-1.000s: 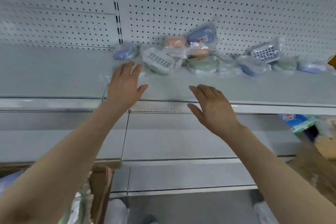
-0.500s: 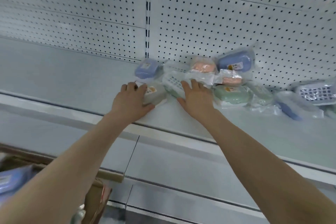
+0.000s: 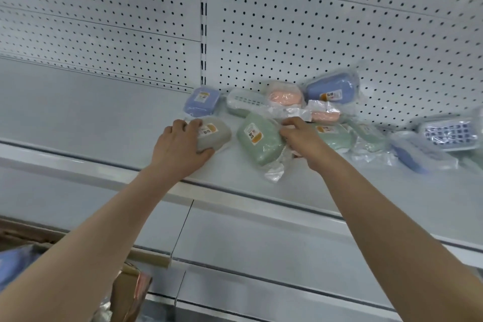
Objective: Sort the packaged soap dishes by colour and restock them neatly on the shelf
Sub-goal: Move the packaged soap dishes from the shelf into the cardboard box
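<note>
A loose heap of bagged soap dishes lies on the white shelf (image 3: pixel 78 112) against the pegboard. My left hand (image 3: pixel 180 146) grips a grey soap dish (image 3: pixel 218 133) near the shelf's front. My right hand (image 3: pixel 300 138) holds a green soap dish (image 3: pixel 258 144) by its right side, lying tilted with its bag trailing forward. Behind them sit a blue dish (image 3: pixel 201 102), a white slotted dish (image 3: pixel 245 102), two pink dishes (image 3: pixel 285 95), another blue dish (image 3: pixel 332 89) and more green ones (image 3: pixel 334 136).
Further right lie a white-and-blue grid dish (image 3: pixel 449 133) and a blue dish (image 3: pixel 410 157) in crumpled bags. The shelf's left half is bare. Lower white shelves step out below, with a cardboard box (image 3: pixel 130 293) at the bottom left.
Both hands reached from in front of the shelf into the heap. The left closed on the grey dish; the right pulled a green dish forward out of the heap.
</note>
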The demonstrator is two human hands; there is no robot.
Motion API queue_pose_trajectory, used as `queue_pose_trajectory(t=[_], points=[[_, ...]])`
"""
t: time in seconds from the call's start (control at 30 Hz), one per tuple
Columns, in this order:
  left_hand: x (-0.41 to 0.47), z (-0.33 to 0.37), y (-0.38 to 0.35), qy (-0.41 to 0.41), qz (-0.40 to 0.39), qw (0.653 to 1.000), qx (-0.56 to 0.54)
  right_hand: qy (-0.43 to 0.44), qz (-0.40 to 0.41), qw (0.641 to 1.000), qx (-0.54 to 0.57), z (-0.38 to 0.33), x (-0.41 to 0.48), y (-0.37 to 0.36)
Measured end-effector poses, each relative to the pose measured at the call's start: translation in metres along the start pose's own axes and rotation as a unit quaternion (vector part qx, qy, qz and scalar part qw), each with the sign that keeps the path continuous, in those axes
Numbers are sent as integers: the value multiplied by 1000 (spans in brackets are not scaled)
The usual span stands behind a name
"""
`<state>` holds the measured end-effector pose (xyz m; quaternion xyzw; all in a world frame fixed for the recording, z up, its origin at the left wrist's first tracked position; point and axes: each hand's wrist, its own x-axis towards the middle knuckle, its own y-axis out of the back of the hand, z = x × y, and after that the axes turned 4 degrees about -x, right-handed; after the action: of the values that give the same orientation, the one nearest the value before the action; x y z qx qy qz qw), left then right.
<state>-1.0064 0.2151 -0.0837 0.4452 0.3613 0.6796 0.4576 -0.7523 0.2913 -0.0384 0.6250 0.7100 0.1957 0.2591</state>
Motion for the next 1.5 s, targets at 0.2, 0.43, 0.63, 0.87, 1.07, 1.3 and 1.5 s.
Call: queue_pose_trajectory(t=[0.2, 0.43, 0.63, 0.87, 1.07, 1.3, 1.5], points=[[0, 5, -5, -19, -32, 999, 16, 42, 92, 979, -179, 12, -10, -4], [-17, 6, -1, -27, -7, 1000, 6, 43, 66, 919, -387, 11, -23, -45], [-65, 2, 16, -21, 43, 999, -21, 114, 112, 910, -383, 17, -56, -43], [-164, 5, 38, -1, 104, 993, -56, 200, 171, 899, -350, 35, -138, -38], [-265, -18, 53, 69, 110, 990, -47, 278, 135, 895, -320, 41, -221, -80], [-362, -86, 59, 172, 75, 982, -17, 311, 53, 880, -356, 58, -283, -158], [-424, -168, 59, 244, 25, 969, -1, 324, -44, 876, -355, 47, -312, -251]])
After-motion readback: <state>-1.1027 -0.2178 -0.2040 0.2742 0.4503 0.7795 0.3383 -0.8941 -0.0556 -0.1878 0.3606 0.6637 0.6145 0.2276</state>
